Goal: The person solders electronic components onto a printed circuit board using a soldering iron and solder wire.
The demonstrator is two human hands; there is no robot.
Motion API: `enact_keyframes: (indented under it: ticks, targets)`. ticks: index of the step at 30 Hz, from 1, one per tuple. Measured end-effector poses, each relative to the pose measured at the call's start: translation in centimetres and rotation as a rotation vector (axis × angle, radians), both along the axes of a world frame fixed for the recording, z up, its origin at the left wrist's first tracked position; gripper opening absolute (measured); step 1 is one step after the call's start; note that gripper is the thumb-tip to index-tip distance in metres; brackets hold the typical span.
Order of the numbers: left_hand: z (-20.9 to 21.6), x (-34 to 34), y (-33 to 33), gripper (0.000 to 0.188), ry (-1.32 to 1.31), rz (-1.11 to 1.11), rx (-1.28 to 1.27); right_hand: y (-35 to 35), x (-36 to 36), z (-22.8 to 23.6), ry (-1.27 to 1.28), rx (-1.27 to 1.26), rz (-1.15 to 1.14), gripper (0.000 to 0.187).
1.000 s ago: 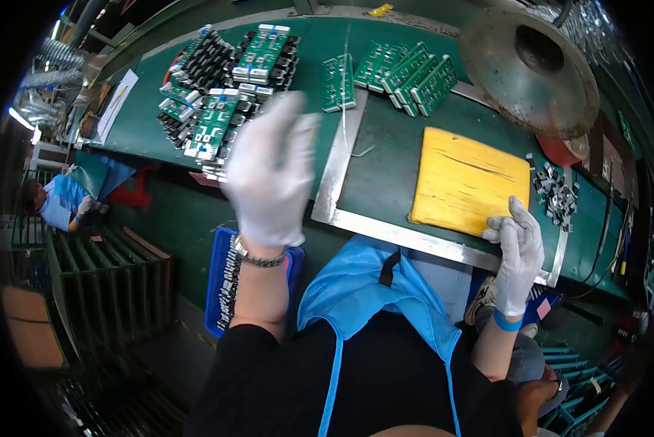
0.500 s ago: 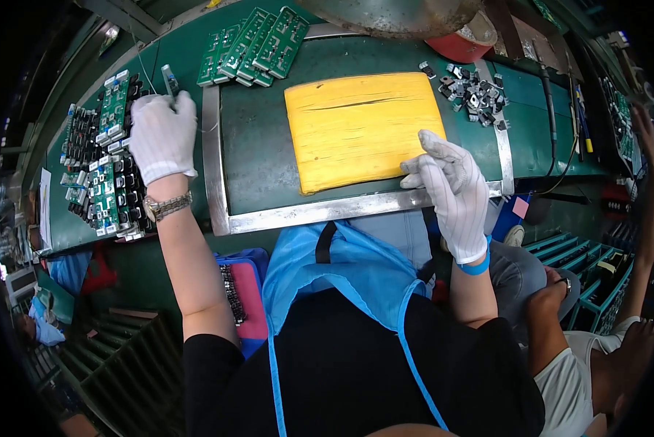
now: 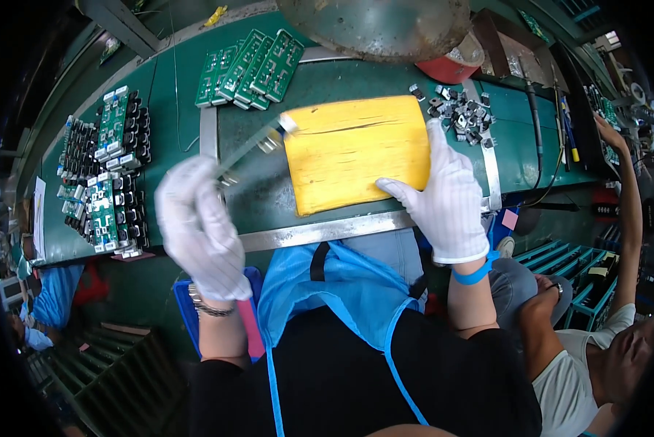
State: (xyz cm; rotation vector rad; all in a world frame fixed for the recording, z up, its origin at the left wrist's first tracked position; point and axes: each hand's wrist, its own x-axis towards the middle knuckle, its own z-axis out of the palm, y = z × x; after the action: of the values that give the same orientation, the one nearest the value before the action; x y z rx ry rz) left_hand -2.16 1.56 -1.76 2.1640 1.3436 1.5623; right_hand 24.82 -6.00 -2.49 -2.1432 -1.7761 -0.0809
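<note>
My left hand (image 3: 199,222), in a white glove, is closed on one end of a circuit board (image 3: 250,146). The board appears nearly edge-on and blurred, slanting up from the fingers. Its far end, with a white part on it, reaches the left edge of a yellow block (image 3: 360,156). White-gloved too, my right hand (image 3: 447,200) is open at the block's right side, thumb and forefinger wide apart over its edge, holding nothing that I can see. Just beyond that forefinger lies a heap of small black and silver components (image 3: 462,115).
Assembled circuit boards (image 3: 108,171) stand stacked at the bench's left, with green boards (image 3: 250,69) overlapping at the back. A metal dome (image 3: 374,25) overhangs the block beside a red round container (image 3: 451,65). A metal strip (image 3: 327,229) edges the bench; a person (image 3: 593,349) sits at right.
My left hand has come away from the stacked boards, moving right and nearer to me with a circuit board. My right hand has spread its fingers and reached slightly forward.
</note>
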Motion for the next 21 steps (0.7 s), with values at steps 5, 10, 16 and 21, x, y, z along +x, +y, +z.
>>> enact_keyframes:
  ticks: [5, 10, 16, 21]
  targets:
    - [-2.2, 2.5, -2.1, 0.027, -0.388, -0.151, -0.610, 1.7, -1.4, 1.6, 0.119, -0.243, -0.198, 0.093]
    - [-1.0, 2.6, -0.8, 0.035, -0.339, -0.240, -0.567, 1.9, 1.0, 0.8, 0.985, 0.017, -0.060, 0.069]
    - [-1.2, 1.5, 0.4, 0.034, -0.444, -0.166, -0.489, 1.9, 2.5, 2.9, 1.130, 0.271, -0.019, 0.046]
    - [-1.9, 2.3, -1.0, 0.015, -0.132, -0.112, -0.089, 8.1, 3.1, 1.6, 1.210, 0.544, 0.090, 0.051]
